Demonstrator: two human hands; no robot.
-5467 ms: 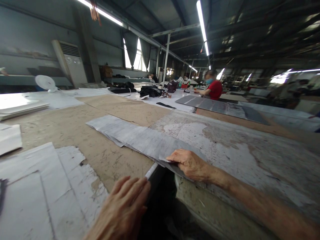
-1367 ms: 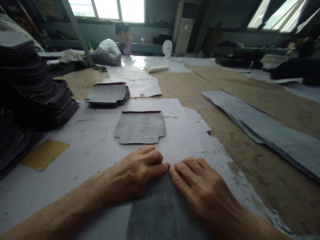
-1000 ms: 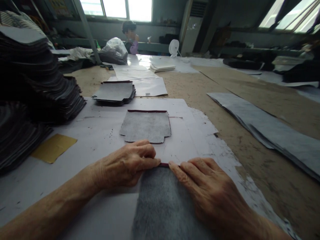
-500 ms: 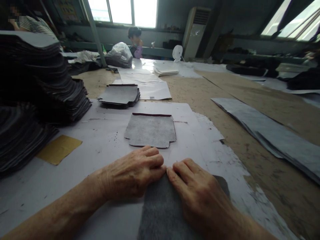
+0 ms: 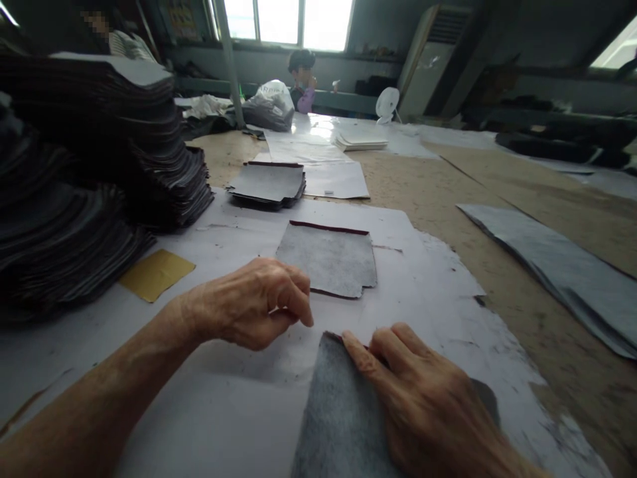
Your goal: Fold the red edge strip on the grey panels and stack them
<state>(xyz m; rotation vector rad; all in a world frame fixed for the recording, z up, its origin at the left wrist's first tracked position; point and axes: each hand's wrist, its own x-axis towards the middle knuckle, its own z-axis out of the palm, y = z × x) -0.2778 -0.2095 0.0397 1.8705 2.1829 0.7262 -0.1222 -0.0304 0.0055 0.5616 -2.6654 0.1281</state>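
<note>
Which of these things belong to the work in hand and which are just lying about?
Seemingly in the work:
- grey piece under the right hand
- notched grey piece
- small stack of similar pieces

Probably lying about:
- white fan
- plastic bag
- yellow piece

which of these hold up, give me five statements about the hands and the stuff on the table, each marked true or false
1. The right hand rests on the grey sheet. True.
2. The left hand presses on that sheet too. False: a gap shows between its fingertips and the sheet.
3. The notched grey piece has a dark red strip along its far edge. True.
4. The yellow square lies to the right of both hands. False: it lies on the left, beside a dark stack.
5. The white fan stands farther off than the notched grey piece. True.
</note>
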